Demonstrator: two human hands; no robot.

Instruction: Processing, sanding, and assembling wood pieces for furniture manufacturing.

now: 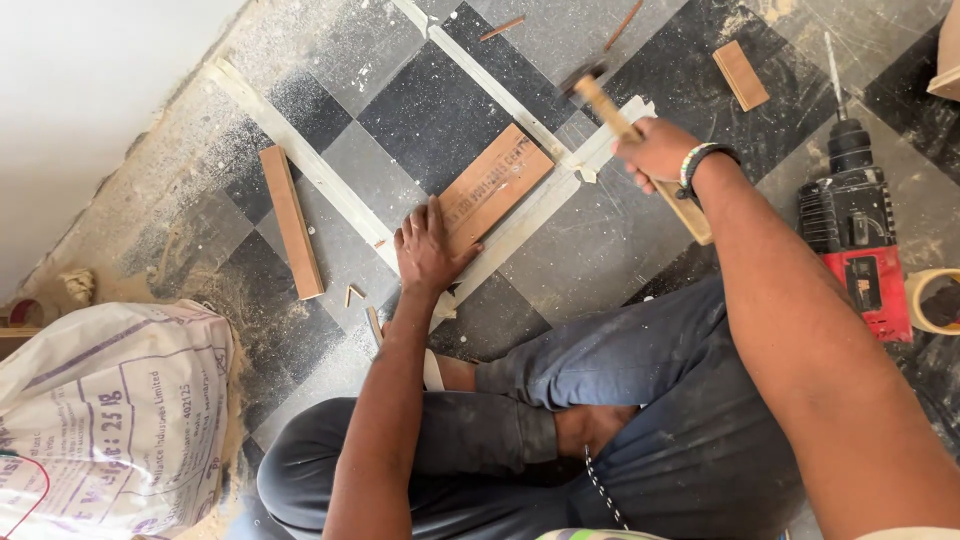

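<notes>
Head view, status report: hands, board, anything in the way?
Left hand flat on plywood board. Right hand grips hammer, raised. Pale strips frame the board; nothing blocking.

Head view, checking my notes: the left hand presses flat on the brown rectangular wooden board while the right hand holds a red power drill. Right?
Not quite. In the head view the right hand grips a wooden-handled hammer; the red power drill lies untouched on the floor. The left hand does press the brown rectangular wooden board.

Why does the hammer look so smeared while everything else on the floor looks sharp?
In the head view, the hammer in the right hand is streaked by motion blur; the left hand, resting on the plywood piece, and the red drill are crisp; daylight is soft and even, with faint shadows.
</notes>
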